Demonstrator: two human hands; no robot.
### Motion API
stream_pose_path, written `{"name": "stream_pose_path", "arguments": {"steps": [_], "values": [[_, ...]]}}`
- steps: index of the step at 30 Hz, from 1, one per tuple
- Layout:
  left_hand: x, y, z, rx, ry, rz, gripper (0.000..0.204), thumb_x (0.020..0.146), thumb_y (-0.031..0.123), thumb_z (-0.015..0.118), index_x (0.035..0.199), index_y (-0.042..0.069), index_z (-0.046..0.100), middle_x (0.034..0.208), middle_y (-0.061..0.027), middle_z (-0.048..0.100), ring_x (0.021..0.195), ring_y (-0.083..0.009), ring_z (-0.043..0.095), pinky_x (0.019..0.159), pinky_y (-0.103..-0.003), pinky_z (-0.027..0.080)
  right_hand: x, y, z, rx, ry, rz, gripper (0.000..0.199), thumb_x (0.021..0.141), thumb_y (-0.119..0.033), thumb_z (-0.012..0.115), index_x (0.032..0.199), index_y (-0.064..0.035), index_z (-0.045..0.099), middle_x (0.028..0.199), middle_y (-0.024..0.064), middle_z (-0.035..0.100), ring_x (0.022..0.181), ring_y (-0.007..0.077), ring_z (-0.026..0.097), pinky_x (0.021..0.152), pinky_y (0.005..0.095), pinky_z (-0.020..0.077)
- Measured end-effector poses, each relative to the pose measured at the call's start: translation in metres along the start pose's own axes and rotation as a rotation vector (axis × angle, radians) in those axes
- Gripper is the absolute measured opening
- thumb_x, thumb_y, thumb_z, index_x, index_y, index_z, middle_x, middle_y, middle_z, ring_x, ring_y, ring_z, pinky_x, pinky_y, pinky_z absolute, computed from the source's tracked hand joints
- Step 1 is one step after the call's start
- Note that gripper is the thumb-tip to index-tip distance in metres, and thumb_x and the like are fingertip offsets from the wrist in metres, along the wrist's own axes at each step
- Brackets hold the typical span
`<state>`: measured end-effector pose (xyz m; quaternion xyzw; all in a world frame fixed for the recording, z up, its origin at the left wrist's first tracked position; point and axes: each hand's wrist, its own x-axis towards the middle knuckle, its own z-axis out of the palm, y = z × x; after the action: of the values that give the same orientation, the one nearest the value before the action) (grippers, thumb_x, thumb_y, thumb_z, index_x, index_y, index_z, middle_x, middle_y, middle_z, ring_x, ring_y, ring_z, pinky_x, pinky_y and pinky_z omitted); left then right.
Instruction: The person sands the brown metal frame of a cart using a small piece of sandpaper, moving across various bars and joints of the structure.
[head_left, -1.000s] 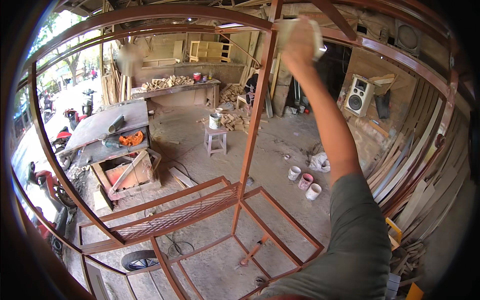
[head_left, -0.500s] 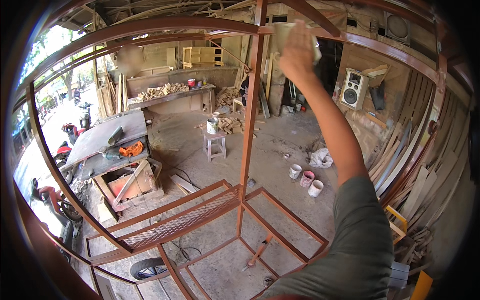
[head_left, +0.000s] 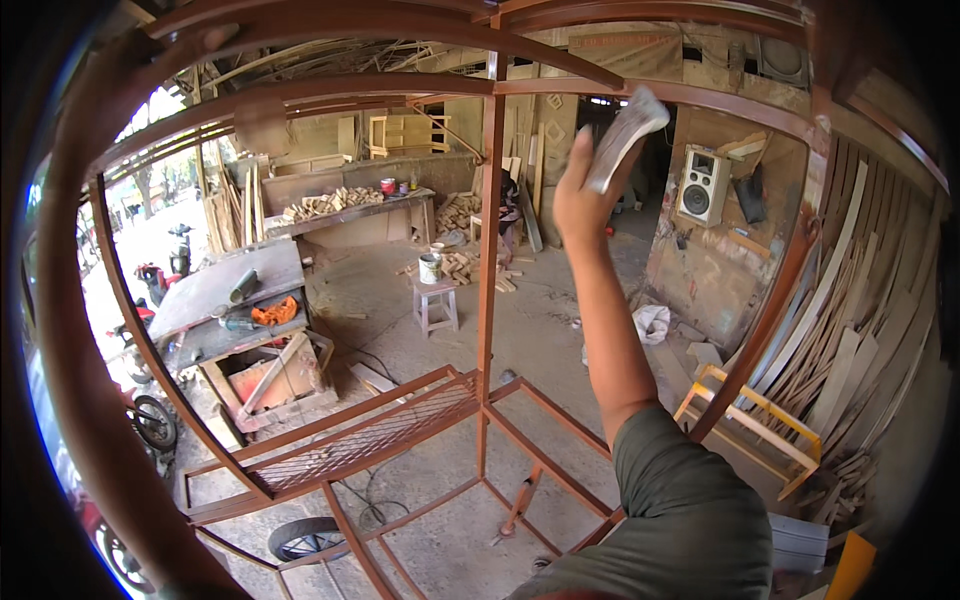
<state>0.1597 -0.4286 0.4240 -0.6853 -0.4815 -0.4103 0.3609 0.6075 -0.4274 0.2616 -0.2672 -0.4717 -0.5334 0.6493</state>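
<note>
My right hand point(head_left: 588, 208) is raised in the upper middle, holding a folded grey-brown sheet with a pale edge point(head_left: 630, 138), possibly sandpaper. The thumb stands up beside the sheet, and some fingers are hidden behind it. Beyond them runs the upper rail of a red-brown painted frame point(head_left: 710, 98); the sheet appears apart from it. At the far upper left, my left hand point(head_left: 165, 52) is at a curved overhead beam point(head_left: 330, 36), its fingers over the beam. That hand is dim and blurred.
A post point(head_left: 490, 260) and a mesh panel point(head_left: 370, 430) of the frame stand before me. Beyond are a stool point(head_left: 434, 302) with a paint can point(head_left: 430, 268), a loaded workbench point(head_left: 345, 208), a speaker point(head_left: 703, 186) and leaning boards point(head_left: 830, 290). A tyre point(head_left: 305, 538) lies below.
My right hand has come off the upper rail and turned, showing the sheet it was pressing flat. My left arm now rises along the left edge. The view has shifted.
</note>
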Motion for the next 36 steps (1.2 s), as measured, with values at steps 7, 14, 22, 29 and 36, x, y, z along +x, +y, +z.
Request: {"name": "stream_pose_path", "arguments": {"steps": [7, 14, 22, 29, 36], "values": [[0.011, -0.002, 0.023, -0.114, -0.007, 0.153, 0.091, 0.084, 0.079, 0.049, 0.125, 0.0, 0.061, 0.091, -0.0169, 0.073, 0.087, -0.0263, 0.073, 0.082, -0.039, 0.054, 0.057, -0.066, 0.067, -0.215, -0.193, -0.208, 0.06, 0.092, -0.017, 0.057, 0.143, 0.0102, 0.038, 0.152, 0.0323, 0.03, 0.145, 0.0456, 0.024, 0.12, 0.0547, 0.0166], [0.008, -0.008, 0.013, -0.278, -0.072, 0.111, 0.085, 0.078, 0.083, 0.054, 0.09, 0.0, 0.071, 0.065, -0.0112, 0.06, 0.068, -0.023, 0.064, 0.07, -0.04, 0.049, 0.054, 0.023, 0.012, -0.157, -0.243, -0.282, 0.06, 0.09, -0.012, 0.062, 0.143, 0.0044, 0.04, 0.144, 0.0272, 0.043, 0.136, 0.0465, 0.039, 0.114, 0.0532, 0.03], [-0.031, -0.003, 0.035, 0.129, 0.334, 0.377, 0.047, 0.097, 0.043, 0.058, 0.132, 0.011, 0.059, 0.118, -0.0135, 0.064, 0.11, -0.0315, 0.062, 0.09, -0.046, 0.048, 0.067, -0.147, 0.074, -0.17, -0.47, -0.349, 0.063, 0.097, -0.036, 0.053, 0.147, 0.0005, 0.04, 0.158, 0.0211, 0.029, 0.149, 0.0335, 0.022, 0.122, 0.0461, 0.0166], [-0.078, -0.062, 0.033, 0.279, 0.413, 0.478, 0.078, 0.094, 0.032, 0.062, 0.157, 0.012, 0.019, 0.162, -0.0099, 0.023, 0.15, -0.0262, 0.021, 0.124, -0.045, 0.018, 0.057, -0.036, 0.024, -0.132, -0.282, -0.309, 0.056, 0.098, -0.026, 0.056, 0.144, 0.0025, 0.042, 0.152, 0.0226, 0.038, 0.143, 0.0389, 0.033, 0.116, 0.0511, 0.0282], [-0.111, -0.128, 0.016, 0.272, 0.419, 0.389, 0.075, 0.098, 0.034, 0.056, 0.158, 0.015, 0.016, 0.163, -0.0071, 0.02, 0.15, -0.0252, 0.021, 0.125, -0.044, 0.014, 0.058, -0.079, 0.043, -0.244, -0.331, -0.283, 0.058, 0.103, -0.035, 0.043, 0.148, 0.0006, 0.037, 0.158, 0.0193, 0.029, 0.146, 0.0369, 0.027, 0.119, 0.0509, 0.0246]]}}
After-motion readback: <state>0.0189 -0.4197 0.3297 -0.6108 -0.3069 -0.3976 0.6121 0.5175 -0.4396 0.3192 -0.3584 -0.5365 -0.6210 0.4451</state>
